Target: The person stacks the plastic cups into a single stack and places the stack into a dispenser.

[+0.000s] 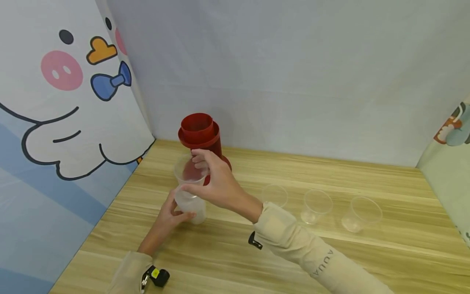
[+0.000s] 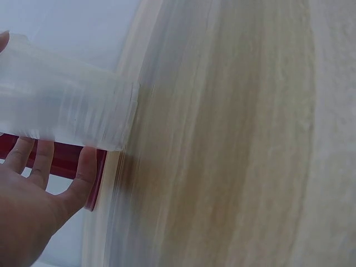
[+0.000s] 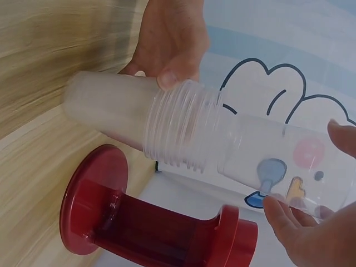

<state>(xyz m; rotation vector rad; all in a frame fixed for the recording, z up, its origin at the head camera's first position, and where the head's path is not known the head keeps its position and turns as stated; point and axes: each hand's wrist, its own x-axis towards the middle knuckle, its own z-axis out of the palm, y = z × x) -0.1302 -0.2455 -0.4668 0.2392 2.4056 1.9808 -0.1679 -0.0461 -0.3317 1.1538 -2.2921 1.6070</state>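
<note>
My left hand [image 1: 169, 217] grips the lower part of a stack of clear plastic cups [image 1: 193, 209], thumb on one side and fingers on the other. The stack [image 3: 114, 103] shows several nested rims in the right wrist view. Above it, my right hand [image 1: 219, 181] holds one clear plastic cup [image 3: 250, 147] between thumb and fingers, its lower end at the stack's open end. Whether that cup's base sits inside the top of the stack, I cannot tell. Just behind the hands stands a red spool-shaped holder [image 1: 200, 136] with a round base.
Three single clear cups stand upright in a row to the right: one partly behind the right forearm [image 1: 275, 194], a middle cup [image 1: 316, 206] and a far right cup [image 1: 361, 214]. Cloth walls border the wooden table [image 1: 227, 261] at the left, back and right.
</note>
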